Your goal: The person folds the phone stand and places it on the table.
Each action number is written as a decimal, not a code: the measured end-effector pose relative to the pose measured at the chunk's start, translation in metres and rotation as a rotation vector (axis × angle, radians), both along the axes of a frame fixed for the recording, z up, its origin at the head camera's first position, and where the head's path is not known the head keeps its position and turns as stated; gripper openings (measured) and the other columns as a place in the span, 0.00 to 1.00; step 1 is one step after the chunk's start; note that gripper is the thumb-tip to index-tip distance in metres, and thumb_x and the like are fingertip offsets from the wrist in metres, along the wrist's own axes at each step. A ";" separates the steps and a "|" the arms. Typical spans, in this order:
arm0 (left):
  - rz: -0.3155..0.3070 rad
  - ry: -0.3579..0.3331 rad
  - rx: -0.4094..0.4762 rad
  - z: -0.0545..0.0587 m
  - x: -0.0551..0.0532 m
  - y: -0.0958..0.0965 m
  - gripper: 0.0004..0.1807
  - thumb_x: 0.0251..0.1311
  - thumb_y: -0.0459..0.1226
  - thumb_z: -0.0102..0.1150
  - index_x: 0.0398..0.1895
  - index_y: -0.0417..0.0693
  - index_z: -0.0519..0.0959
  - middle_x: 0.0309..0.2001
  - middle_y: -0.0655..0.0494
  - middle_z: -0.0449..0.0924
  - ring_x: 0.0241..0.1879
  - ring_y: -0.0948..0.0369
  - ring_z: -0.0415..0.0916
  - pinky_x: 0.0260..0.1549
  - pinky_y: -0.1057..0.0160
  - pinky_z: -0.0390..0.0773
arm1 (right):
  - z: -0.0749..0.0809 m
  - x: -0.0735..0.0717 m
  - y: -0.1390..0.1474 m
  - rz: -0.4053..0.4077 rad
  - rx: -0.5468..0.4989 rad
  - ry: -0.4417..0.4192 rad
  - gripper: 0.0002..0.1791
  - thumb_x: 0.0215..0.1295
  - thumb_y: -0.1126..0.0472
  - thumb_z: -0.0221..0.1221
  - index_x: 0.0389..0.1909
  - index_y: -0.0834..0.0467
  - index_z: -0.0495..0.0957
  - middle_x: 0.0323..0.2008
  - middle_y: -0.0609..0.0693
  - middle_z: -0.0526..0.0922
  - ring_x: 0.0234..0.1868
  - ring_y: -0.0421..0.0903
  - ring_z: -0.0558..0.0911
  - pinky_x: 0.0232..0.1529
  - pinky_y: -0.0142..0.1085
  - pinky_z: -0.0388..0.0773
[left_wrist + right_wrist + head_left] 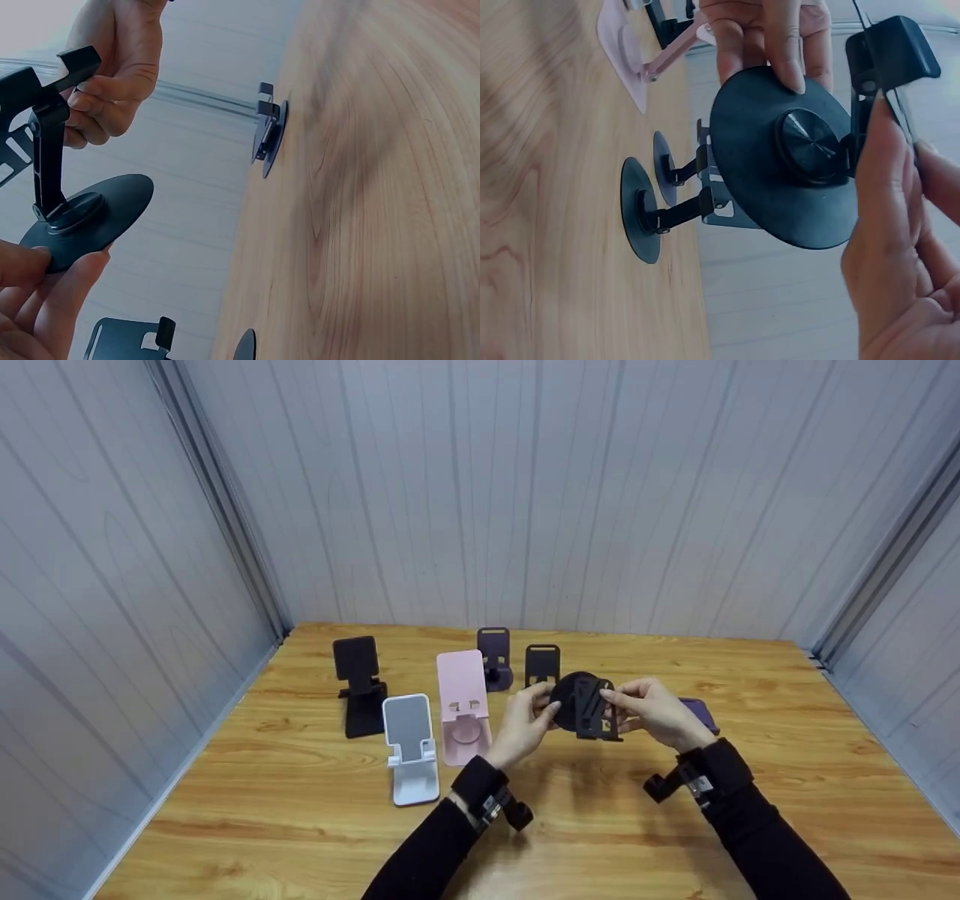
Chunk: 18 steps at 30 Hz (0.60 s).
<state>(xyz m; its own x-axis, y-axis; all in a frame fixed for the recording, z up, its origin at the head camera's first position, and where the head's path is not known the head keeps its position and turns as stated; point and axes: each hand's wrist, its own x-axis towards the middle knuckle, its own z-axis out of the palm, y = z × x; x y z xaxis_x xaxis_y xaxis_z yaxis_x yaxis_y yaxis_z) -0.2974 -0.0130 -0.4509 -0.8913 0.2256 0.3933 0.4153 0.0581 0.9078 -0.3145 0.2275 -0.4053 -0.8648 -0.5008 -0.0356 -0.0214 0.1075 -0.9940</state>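
Above a wood-grain tabletop point(262, 840), we see a black phone stand point(586, 709), its round base point(742, 157) pinched by the left hand point(521, 725), its slotted plate by the right hand point(660, 714). Uneven twisting might loosen either pinch, dropping it against the upright stand point(541, 661) behind.

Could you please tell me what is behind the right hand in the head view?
Part of a purple stand shows behind the right hand, on the wooden table. The rest is covered by the hand, so it cannot be seen there.
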 end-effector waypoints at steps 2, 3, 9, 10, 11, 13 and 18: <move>-0.001 0.011 -0.004 0.000 0.000 0.001 0.12 0.72 0.19 0.54 0.55 0.21 0.78 0.46 0.26 0.86 0.41 0.36 0.88 0.40 0.49 0.91 | 0.001 0.000 0.000 0.004 0.015 -0.019 0.18 0.83 0.60 0.56 0.30 0.52 0.87 0.27 0.44 0.85 0.27 0.37 0.81 0.31 0.31 0.86; -0.002 0.016 -0.007 0.001 0.000 0.001 0.12 0.72 0.19 0.54 0.55 0.21 0.78 0.46 0.26 0.86 0.41 0.35 0.88 0.39 0.52 0.91 | 0.002 -0.001 0.000 0.008 0.021 -0.028 0.18 0.83 0.60 0.56 0.30 0.52 0.87 0.27 0.44 0.85 0.27 0.37 0.81 0.30 0.31 0.85; -0.015 0.009 -0.011 0.001 0.000 0.001 0.12 0.72 0.20 0.54 0.55 0.22 0.79 0.46 0.27 0.87 0.41 0.37 0.89 0.38 0.61 0.91 | 0.002 -0.003 0.000 0.056 -0.008 -0.103 0.19 0.84 0.60 0.55 0.28 0.51 0.85 0.27 0.44 0.84 0.25 0.36 0.78 0.29 0.28 0.80; -0.018 0.007 -0.011 0.001 0.000 0.001 0.12 0.72 0.20 0.54 0.55 0.22 0.79 0.46 0.28 0.87 0.41 0.37 0.89 0.38 0.61 0.91 | 0.002 -0.003 0.001 0.066 -0.020 -0.117 0.19 0.84 0.60 0.54 0.28 0.51 0.84 0.27 0.43 0.84 0.25 0.35 0.78 0.29 0.27 0.80; -0.021 0.005 -0.010 0.002 0.001 0.001 0.12 0.72 0.20 0.54 0.55 0.22 0.79 0.46 0.28 0.87 0.40 0.38 0.89 0.38 0.61 0.91 | 0.001 -0.004 0.001 0.077 -0.033 -0.131 0.19 0.84 0.61 0.54 0.28 0.51 0.84 0.27 0.43 0.84 0.24 0.35 0.78 0.29 0.27 0.80; -0.026 0.011 -0.011 0.002 0.002 0.001 0.11 0.73 0.20 0.55 0.54 0.23 0.79 0.45 0.29 0.87 0.40 0.38 0.89 0.37 0.61 0.91 | 0.000 -0.005 0.002 0.099 -0.059 -0.153 0.20 0.84 0.61 0.53 0.29 0.52 0.85 0.27 0.43 0.85 0.24 0.34 0.79 0.28 0.26 0.80; -0.031 0.020 -0.018 0.004 0.004 0.003 0.11 0.73 0.20 0.55 0.54 0.23 0.80 0.46 0.29 0.87 0.41 0.37 0.89 0.37 0.63 0.90 | -0.004 -0.007 0.005 0.165 -0.116 -0.176 0.22 0.85 0.63 0.50 0.30 0.52 0.87 0.27 0.42 0.87 0.25 0.33 0.81 0.28 0.24 0.81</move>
<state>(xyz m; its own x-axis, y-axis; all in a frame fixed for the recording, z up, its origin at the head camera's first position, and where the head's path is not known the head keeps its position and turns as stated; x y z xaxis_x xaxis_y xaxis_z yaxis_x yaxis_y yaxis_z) -0.2932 -0.0103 -0.4470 -0.8759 0.2602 0.4062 0.4350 0.0617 0.8983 -0.3219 0.2328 -0.4095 -0.7570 -0.6437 -0.1120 0.1449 0.0017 -0.9894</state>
